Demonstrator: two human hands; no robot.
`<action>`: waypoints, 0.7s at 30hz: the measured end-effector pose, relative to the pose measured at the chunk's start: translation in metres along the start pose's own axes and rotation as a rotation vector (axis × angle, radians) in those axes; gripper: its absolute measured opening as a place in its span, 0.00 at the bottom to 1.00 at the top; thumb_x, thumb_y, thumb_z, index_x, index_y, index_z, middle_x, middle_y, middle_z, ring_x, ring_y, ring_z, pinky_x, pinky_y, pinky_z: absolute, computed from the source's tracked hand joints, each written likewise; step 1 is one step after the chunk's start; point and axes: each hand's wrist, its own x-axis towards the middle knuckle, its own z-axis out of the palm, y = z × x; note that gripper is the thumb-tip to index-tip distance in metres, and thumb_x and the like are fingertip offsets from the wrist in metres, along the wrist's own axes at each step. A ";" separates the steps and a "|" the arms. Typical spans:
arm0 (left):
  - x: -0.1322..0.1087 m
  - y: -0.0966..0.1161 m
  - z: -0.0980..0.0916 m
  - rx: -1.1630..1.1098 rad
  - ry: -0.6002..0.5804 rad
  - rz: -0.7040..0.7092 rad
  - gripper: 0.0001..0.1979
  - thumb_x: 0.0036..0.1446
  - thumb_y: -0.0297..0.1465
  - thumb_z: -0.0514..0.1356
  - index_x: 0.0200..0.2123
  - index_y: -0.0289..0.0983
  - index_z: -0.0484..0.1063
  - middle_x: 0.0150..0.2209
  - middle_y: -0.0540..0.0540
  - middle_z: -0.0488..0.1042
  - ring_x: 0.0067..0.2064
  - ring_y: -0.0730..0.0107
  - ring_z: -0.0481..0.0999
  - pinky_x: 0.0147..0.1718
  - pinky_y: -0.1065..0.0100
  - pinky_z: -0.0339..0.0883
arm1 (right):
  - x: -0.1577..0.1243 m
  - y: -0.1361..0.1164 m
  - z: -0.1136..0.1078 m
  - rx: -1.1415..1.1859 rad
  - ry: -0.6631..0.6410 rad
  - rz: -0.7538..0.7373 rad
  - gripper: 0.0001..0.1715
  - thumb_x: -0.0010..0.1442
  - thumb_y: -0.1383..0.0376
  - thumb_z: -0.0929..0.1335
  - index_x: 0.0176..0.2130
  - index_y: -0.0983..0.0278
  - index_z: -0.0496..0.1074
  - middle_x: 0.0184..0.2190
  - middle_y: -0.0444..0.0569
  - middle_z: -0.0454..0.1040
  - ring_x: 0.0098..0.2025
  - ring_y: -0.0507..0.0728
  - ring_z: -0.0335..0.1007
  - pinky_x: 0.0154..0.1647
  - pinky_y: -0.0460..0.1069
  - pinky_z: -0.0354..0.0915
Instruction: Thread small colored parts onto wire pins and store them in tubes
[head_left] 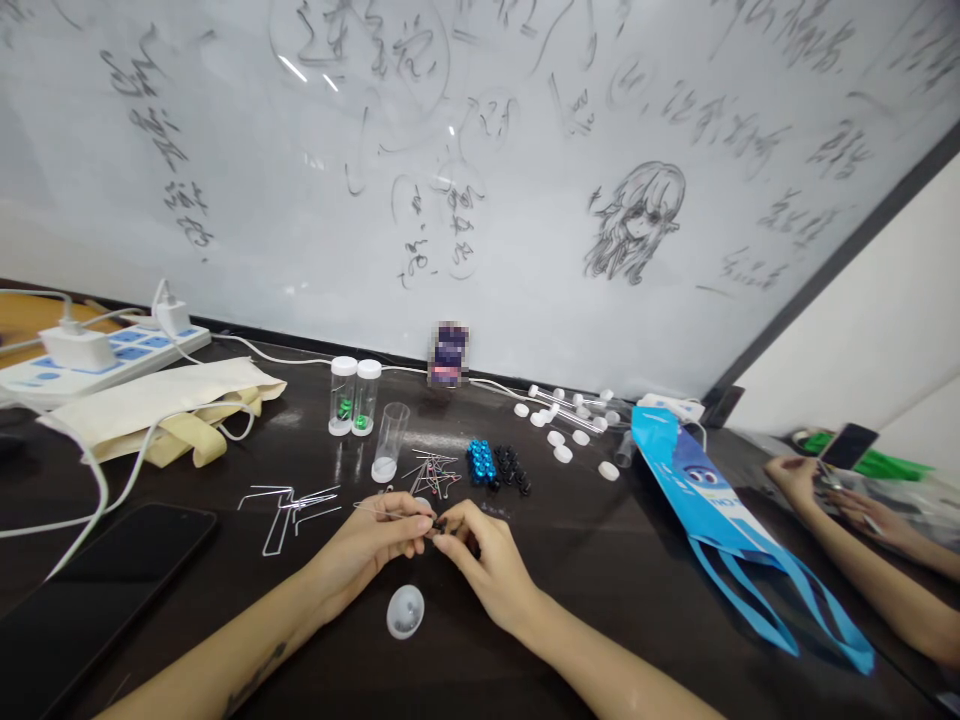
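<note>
My left hand point(386, 540) is closed in a pinch on a thin metal rod point(373, 509), whose free end sticks out to the left. Its fingertips meet those of my right hand point(484, 550), which pinches a small black part point(439, 525) mostly covered by fingers. Just below the hands sits a small translucent white cup point(405, 612) with dark bits inside. Beyond them lie a loose pile of thin metal pins point(433, 474), a block of shiny blue pieces point(481, 461) and rows of small black pieces point(513, 470). Several bent L-shaped metal keys point(289, 508) rest left of my left hand.
Clear tubes point(391, 445) stand behind the pins, two capped with green bits inside. White caps point(555, 438) and more tubes lie back right. A blue bag point(697, 480) is at right, near another person's hands point(862, 515). A phone point(112, 590), cloth bag point(165, 400) and power strip point(112, 360) are left.
</note>
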 end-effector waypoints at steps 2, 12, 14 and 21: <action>0.000 0.000 0.000 -0.001 -0.001 0.005 0.08 0.46 0.29 0.70 0.31 0.34 0.77 0.24 0.50 0.74 0.26 0.76 0.69 0.27 0.75 0.61 | 0.000 0.000 0.000 0.034 -0.001 0.006 0.06 0.62 0.65 0.68 0.42 0.61 0.68 0.31 0.42 0.73 0.29 0.51 0.67 0.31 0.45 0.61; 0.000 0.001 0.001 0.010 -0.009 0.008 0.07 0.47 0.29 0.70 0.31 0.34 0.77 0.26 0.49 0.75 0.26 0.77 0.69 0.27 0.75 0.61 | 0.001 0.000 0.000 0.043 -0.007 0.009 0.11 0.61 0.66 0.69 0.45 0.60 0.67 0.33 0.41 0.75 0.28 0.50 0.67 0.31 0.44 0.61; 0.000 0.000 0.001 0.007 -0.007 0.006 0.07 0.47 0.29 0.70 0.31 0.34 0.77 0.25 0.49 0.75 0.26 0.77 0.70 0.27 0.75 0.61 | 0.001 -0.001 0.000 0.024 -0.006 0.000 0.07 0.62 0.66 0.68 0.43 0.60 0.68 0.32 0.41 0.74 0.28 0.50 0.67 0.32 0.44 0.61; 0.001 -0.002 -0.001 0.004 -0.001 0.013 0.09 0.46 0.29 0.70 0.32 0.34 0.77 0.26 0.48 0.75 0.26 0.75 0.70 0.27 0.74 0.62 | 0.000 0.000 0.001 0.059 -0.012 0.019 0.13 0.61 0.65 0.69 0.46 0.60 0.67 0.34 0.42 0.74 0.29 0.51 0.67 0.31 0.45 0.62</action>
